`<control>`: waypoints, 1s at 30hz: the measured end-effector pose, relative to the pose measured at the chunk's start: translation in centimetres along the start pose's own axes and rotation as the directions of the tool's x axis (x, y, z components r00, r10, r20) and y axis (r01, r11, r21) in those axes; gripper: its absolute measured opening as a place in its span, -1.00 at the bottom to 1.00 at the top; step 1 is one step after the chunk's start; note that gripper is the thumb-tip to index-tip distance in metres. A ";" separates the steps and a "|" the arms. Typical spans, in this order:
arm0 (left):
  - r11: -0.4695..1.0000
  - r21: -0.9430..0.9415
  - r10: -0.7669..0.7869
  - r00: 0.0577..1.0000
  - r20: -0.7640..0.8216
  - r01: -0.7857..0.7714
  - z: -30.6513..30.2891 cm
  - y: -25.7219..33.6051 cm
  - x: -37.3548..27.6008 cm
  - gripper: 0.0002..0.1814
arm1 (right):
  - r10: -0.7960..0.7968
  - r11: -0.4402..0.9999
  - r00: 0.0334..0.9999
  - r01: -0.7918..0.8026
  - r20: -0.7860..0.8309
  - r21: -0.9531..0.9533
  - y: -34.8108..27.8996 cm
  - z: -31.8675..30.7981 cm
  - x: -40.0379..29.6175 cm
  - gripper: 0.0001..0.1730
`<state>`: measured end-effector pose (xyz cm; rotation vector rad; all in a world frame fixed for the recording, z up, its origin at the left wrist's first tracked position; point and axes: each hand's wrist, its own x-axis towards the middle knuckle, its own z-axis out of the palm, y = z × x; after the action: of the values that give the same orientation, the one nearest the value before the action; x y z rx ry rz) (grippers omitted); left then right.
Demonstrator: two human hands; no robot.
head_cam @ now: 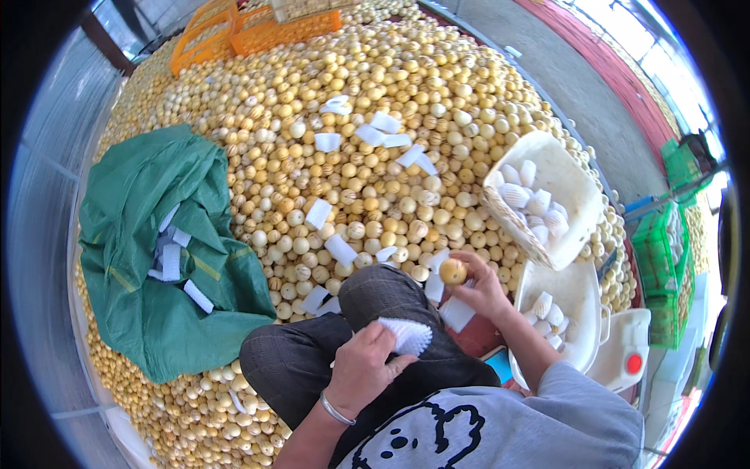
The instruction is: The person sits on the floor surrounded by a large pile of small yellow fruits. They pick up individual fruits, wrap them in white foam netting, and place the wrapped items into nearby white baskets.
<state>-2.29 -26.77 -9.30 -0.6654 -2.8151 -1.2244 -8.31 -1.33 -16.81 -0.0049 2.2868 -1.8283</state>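
My left hand grips a white foam net sleeve above my lap, its fringed mouth turned to the right; no fruit shows in it. Between the thumb and fingers of my right hand is a yellow pepino melon, bare of any sleeve. It sits over my right knee's outer side, apart from the left hand. Flat foam sleeves lie just below the right hand. A broad heap of pepino melons, many with dark stripes, spreads before me.
On the right, a white plastic basket and a second white tub hold sleeved fruit. A white jerrycan with a red cap stands beside them. Left lies a green woven sack with loose sleeves. Orange crates stand far back; green crates far right.
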 end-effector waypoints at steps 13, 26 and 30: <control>0.510 -0.854 -0.342 0.935 -0.092 0.103 1.2 2.5 -4.0 -0.49 | -0.447 0.823 0.813 0.537 0.372 -0.186 -12.4 4.4 -7.3 -0.35; -0.009 -0.952 -0.165 0.939 0.302 0.305 -1.3 5.8 -5.5 -0.29 | -0.129 0.718 0.751 -0.379 0.647 0.583 -8.5 3.6 -8.0 -0.72; 0.915 -0.376 -0.243 0.943 -0.229 0.145 2.4 4.5 -1.5 -0.37 | -0.231 0.973 0.960 0.224 0.161 0.058 -9.3 2.7 -9.2 -0.85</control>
<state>1.19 -22.95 -8.10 -0.1899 -2.5029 -1.7335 -0.11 -4.86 -6.87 -0.4162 2.2101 -1.8980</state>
